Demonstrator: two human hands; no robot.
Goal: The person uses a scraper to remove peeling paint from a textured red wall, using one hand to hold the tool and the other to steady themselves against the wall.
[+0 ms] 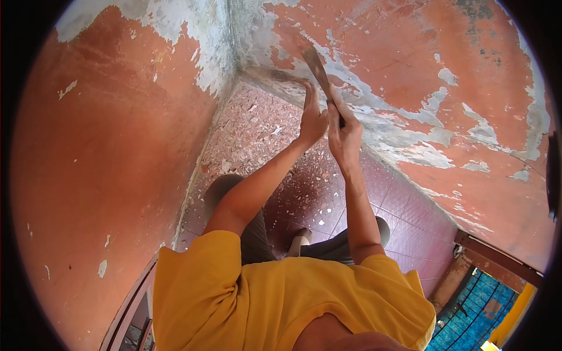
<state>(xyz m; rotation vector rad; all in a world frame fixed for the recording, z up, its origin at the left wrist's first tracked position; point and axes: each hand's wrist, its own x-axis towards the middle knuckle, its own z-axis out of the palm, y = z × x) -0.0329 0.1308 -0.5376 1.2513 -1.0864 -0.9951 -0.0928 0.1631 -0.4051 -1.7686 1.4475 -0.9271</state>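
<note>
My right hand [346, 134] is closed around the dark handle of a scraper [317, 66]. Its long metal blade points up and left, and the widened end meets the peeling right-hand wall [395, 52]. Just left of it, my left hand [313, 117] has its fingers stretched upward near the foot of that wall, with nothing seen in it. The left thumb points towards the right hand; whether they touch is unclear. Around the blade, reddish-orange paint gives way to bare grey and whitish patches.
Paint flakes [250, 127] thickly cover the floor in the corner and thin out over the reddish tiles [386, 197]. Another painted wall [109, 145] rises close on the left. My bent knees are below my arms. A wooden frame [496, 259] and a blue panel [476, 302] stand lower right.
</note>
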